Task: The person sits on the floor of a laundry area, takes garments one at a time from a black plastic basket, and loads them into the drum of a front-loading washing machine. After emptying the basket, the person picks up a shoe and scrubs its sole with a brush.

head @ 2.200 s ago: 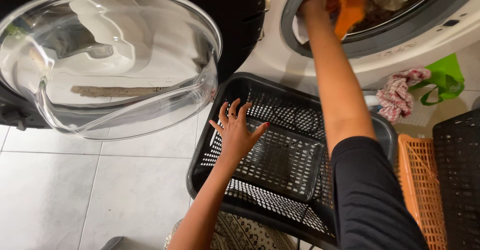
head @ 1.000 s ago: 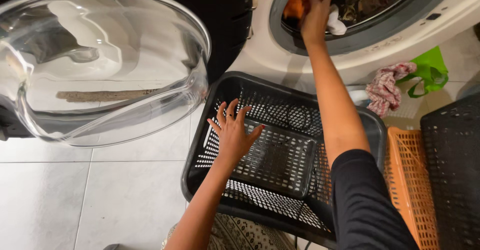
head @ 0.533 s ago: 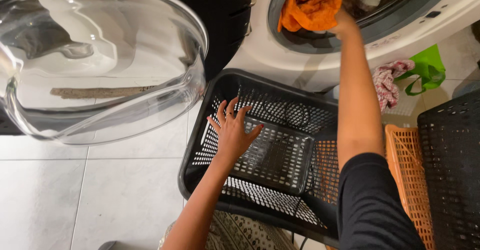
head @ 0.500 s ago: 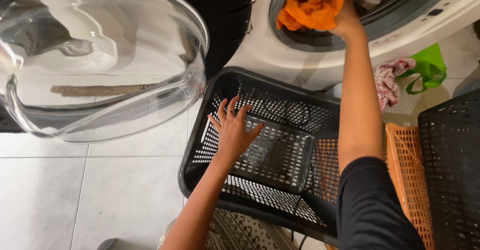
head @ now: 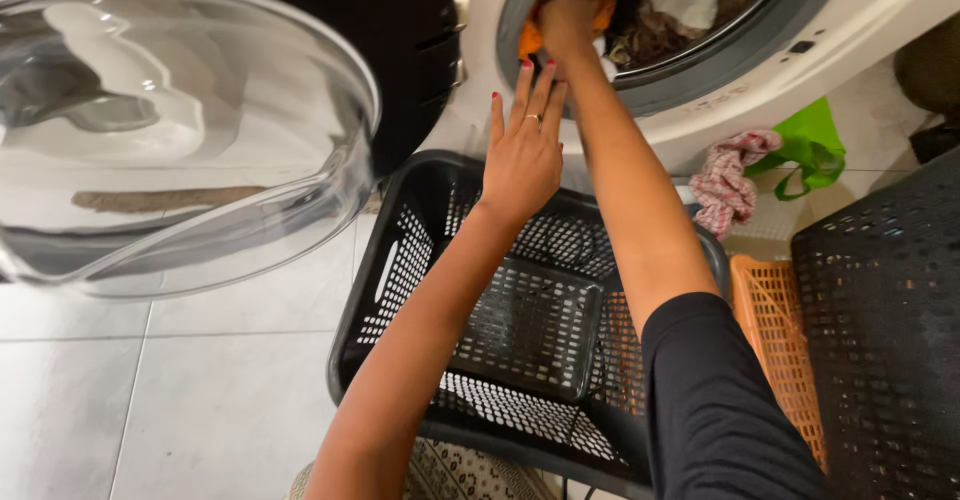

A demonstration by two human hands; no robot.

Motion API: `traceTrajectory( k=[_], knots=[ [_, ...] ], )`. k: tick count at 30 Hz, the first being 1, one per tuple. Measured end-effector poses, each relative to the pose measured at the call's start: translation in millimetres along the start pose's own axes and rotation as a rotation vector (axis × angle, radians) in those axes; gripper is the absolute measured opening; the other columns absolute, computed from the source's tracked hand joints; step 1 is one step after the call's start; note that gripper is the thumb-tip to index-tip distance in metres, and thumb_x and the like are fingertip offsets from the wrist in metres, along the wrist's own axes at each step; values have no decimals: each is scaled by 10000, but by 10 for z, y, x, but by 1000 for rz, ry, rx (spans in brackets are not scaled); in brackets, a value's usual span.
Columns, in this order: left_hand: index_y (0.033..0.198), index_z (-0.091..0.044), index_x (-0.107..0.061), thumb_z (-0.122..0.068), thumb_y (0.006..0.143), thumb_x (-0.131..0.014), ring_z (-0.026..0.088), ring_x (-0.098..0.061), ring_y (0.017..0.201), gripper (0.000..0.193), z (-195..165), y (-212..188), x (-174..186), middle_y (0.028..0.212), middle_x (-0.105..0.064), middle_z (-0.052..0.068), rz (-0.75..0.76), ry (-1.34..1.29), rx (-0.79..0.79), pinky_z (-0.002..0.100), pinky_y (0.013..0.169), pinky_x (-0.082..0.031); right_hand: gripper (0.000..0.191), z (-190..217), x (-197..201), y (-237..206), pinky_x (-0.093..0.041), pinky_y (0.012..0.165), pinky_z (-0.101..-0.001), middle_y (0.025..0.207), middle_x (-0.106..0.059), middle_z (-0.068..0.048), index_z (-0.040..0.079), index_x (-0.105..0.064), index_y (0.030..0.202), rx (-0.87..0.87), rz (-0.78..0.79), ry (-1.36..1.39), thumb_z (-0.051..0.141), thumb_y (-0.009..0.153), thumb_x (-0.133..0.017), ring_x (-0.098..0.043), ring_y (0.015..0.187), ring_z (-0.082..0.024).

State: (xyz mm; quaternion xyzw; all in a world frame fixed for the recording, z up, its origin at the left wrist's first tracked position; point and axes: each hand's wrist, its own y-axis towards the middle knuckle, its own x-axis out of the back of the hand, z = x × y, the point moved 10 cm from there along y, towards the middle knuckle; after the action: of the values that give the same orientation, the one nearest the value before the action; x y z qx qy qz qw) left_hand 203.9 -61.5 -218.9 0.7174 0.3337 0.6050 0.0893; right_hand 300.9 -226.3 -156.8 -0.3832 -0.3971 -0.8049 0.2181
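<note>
My right hand (head: 566,22) grips an orange cloth (head: 530,38) at the drum; my left hand (head: 522,155) hovers flat, fingers spread, above the black basket (head: 400,260).

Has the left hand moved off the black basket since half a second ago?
Yes. The left hand has risen from over the black basket toward the washer opening, fingers spread near the right hand gripping the orange cloth.

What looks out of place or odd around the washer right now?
A pink checked cloth lies crumpled on the floor beside a green bag, outside the empty black basket. Otherwise nothing stands out: the right hand grips orange fabric in the drum.
</note>
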Motion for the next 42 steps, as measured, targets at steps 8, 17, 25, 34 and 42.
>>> traceTrajectory(
  k=[8,17,25,34,42],
  knots=[
    [1555,72,-310,9,825,-538,394,-107,1570,767,325,-28,-161,1688,-158,196,56,84,38,619,1227,-205,289,285,-167,-38,-535,993,-414,1229,-722,-169,65,-694,1223,10,88,-127,158,955,-638,-677,1174,-352],
    [1542,62,-287,-150,855,-682,405,-102,1562,820,516,-238,-233,1679,-148,184,180,16,91,603,1229,-193,322,-26,-430,-123,-556,979,-372,1189,-754,-150,75,-725,1206,145,546,-49,124,936,-557,-720,1129,-308],
    [1553,35,-289,-190,872,-722,396,-103,1562,837,284,-327,-199,1676,-147,171,166,-76,67,599,1238,-191,339,-146,348,-740,-540,1003,-350,1244,-742,-141,63,-702,1248,82,114,588,199,1022,-489,-710,1172,-257],
    [1562,34,-282,-182,875,-729,408,-73,1562,848,481,-258,-162,1678,-141,178,157,-47,93,616,1230,-188,609,-220,-405,-621,-390,1130,-377,1376,-635,-175,21,-547,1296,-109,324,749,559,1092,-348,-576,1300,-250],
    [1541,19,-319,-188,846,-746,398,-107,1552,841,398,-188,-262,1663,-168,163,174,-73,73,638,1211,-209,417,-235,13,-597,-520,970,-418,1107,-730,-148,123,-745,1145,-146,21,252,446,1059,-496,-675,1115,-337]
  ],
)
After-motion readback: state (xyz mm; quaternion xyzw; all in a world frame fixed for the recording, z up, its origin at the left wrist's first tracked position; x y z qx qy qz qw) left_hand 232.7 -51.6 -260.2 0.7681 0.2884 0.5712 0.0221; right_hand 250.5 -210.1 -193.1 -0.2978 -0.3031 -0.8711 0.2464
